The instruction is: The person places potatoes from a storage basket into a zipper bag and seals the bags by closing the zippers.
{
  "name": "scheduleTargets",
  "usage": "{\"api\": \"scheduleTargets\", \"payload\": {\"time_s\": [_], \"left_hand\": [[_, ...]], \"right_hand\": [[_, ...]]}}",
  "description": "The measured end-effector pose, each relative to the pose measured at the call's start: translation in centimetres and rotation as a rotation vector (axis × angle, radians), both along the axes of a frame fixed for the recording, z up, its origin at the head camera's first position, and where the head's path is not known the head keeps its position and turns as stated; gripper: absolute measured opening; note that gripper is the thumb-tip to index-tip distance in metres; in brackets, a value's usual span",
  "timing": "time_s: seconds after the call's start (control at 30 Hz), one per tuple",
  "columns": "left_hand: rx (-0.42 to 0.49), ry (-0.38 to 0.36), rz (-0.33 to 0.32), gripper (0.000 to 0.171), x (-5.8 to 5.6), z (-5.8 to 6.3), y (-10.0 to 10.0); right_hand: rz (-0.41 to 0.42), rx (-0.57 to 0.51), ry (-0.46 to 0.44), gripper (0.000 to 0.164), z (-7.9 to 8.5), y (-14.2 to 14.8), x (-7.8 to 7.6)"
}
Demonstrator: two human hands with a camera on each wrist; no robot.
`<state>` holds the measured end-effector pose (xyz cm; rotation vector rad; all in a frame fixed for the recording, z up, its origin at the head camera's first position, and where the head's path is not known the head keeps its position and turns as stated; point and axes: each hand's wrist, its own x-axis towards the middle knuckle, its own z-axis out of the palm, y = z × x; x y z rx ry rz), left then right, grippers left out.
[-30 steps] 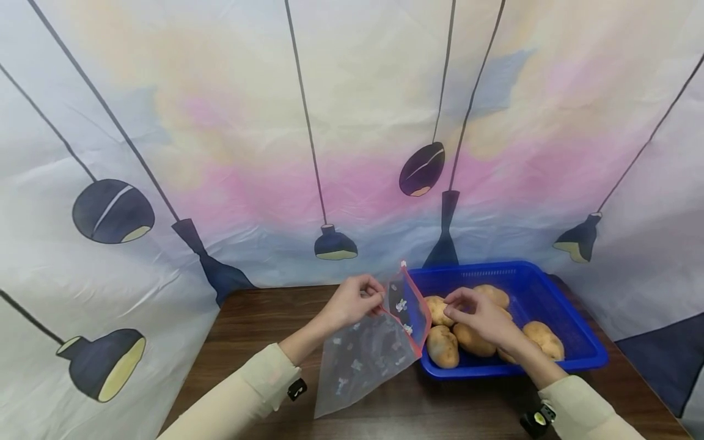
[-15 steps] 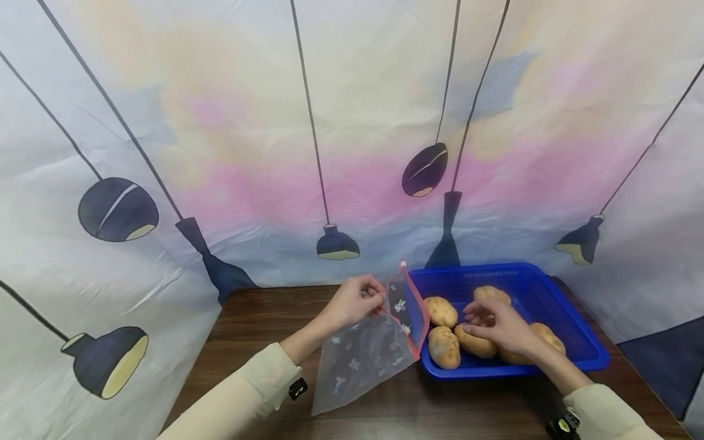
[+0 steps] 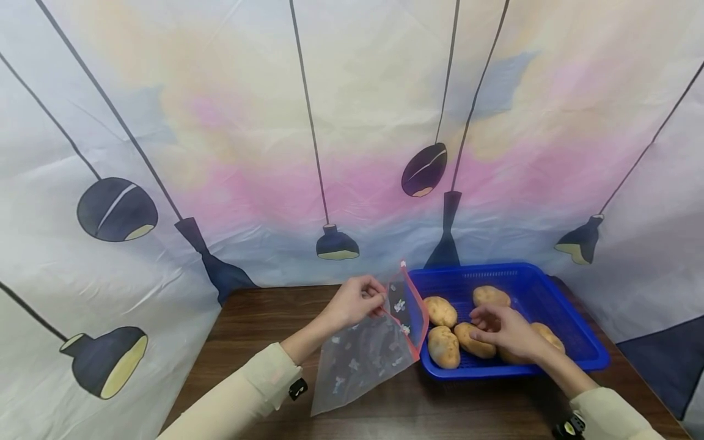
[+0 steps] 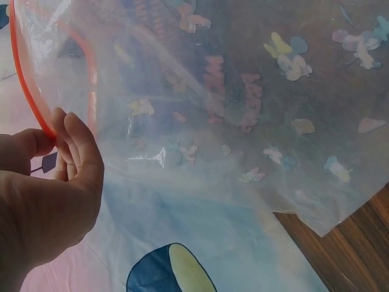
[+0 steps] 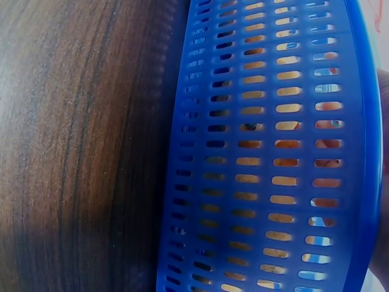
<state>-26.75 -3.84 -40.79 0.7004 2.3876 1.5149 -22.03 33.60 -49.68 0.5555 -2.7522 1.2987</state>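
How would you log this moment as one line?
left hand: pinches plastic bag by its edge | bag: mouth open | right hand: over potatoes, contact unclear | potatoes: in blue basket

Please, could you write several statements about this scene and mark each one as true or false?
1. The left hand pinches the plastic bag. True.
2. The bag is sealed shut. False: it is open.
3. Several potatoes lie in the blue basket. True.
4. In the head view, the basket stands to the left of the bag. False: it stands to the right.
5. The right hand is at the basket. True.
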Motion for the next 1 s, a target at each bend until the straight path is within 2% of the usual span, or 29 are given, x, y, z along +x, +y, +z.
{"api": "scheduleTargets", "payload": {"time_s": [0.3,0.67,1.0], "left_hand": [[-0.005,-0.003,0.003,0.011,0.09,0.00,-0.08],[-0.017,0.005,-0.002,0.014,0.12,-0.03,0.00],[-0.005,-0.001,-0.008,0.013,0.15,-0.22,-0.07]], "right_hand": [[0.041,0.002,-0.019,0.036,-0.27,0.52,-0.27],[0.025,0.170,0.026,0.046,-0.14,0.67,-0.44],[0.029,0.217,0.031,0.044,-0.36,0.30,-0.56]]}}
